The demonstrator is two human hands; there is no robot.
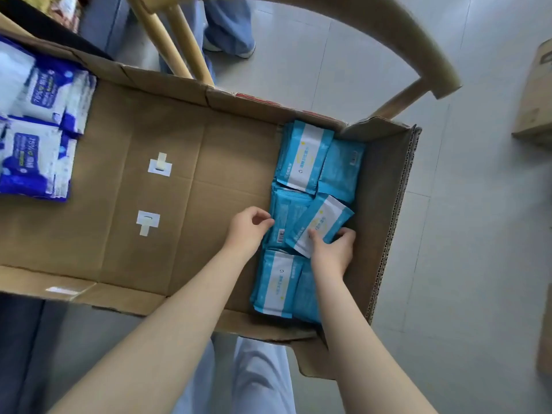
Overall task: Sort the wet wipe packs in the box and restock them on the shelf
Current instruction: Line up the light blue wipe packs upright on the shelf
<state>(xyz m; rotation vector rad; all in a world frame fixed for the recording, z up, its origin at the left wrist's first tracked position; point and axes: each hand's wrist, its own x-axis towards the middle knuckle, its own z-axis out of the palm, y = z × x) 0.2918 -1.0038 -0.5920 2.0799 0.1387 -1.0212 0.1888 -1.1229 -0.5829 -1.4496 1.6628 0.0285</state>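
Observation:
A long open cardboard box (185, 162) lies below me. Its right end holds stacks of light-blue wet wipe packs (304, 156), some face up and some face down. My right hand (333, 249) pinches one tilted light-blue pack (321, 222) lying on the middle stack, thumb on its white label. My left hand (249, 227) touches the left edge of that same stack with curled fingers. Dark-blue and white wipe packs (38, 135) fill the box's left end.
The box's middle floor is bare cardboard with two white tape patches (159, 166). A wooden chair frame (418, 55) curves behind the box. Another person's legs (228, 28) stand beyond. More cardboard boxes (534, 94) sit on the grey tile floor at right.

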